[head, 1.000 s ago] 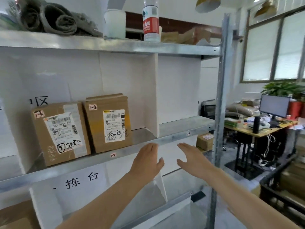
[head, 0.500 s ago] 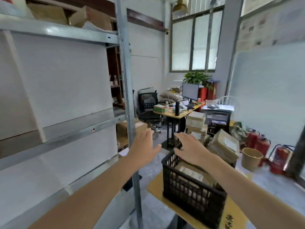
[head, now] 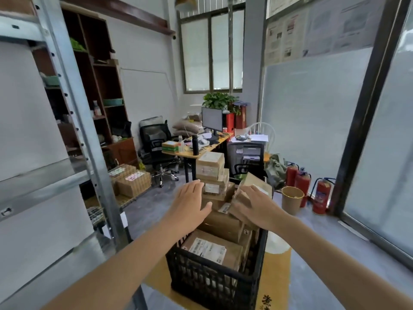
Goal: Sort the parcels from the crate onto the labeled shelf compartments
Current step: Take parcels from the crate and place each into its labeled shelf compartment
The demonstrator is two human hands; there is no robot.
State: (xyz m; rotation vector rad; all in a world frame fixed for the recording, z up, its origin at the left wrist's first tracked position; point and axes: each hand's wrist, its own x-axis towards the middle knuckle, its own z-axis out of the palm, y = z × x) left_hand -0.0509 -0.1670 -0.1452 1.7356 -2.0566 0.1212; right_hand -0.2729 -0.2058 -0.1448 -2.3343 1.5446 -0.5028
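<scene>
**A:** Where is the crate?

**B:** Lower centre of the frame; a black lattice crate (head: 212,280) on a yellowish board, packed to the rim with cardboard parcels; the nearest one (head: 212,250) lies flat with a white label facing up.

**A:** And the hands?

**B:** Both reach in from the bottom edge and meet over the far end of the crate; the left hand (head: 190,203) is at centre frame, palm down, fingers straight and together, thumb out to the side; it has hold of nothing; whether it touches the parcels under it I cannot tell.

**A:** The right?

**B:** The right hand (head: 257,208) is just right of centre, laid against a tilted parcel (head: 254,181) that leans above the others; its fingers are spread over the lower face of that parcel; whether they actually grasp it I cannot tell.

**A:** The shelf?

**B:** Down the left side of the frame; a metal shelf (head: 40,182) with white panels and a grey upright post; no parcel shows in the part in view.

**A:** Anything else near?

**B:** A stack of boxes (head: 210,167) just beyond the crate; a brown bucket (head: 291,199) and red fire extinguishers (head: 321,195) at mid right.
</scene>
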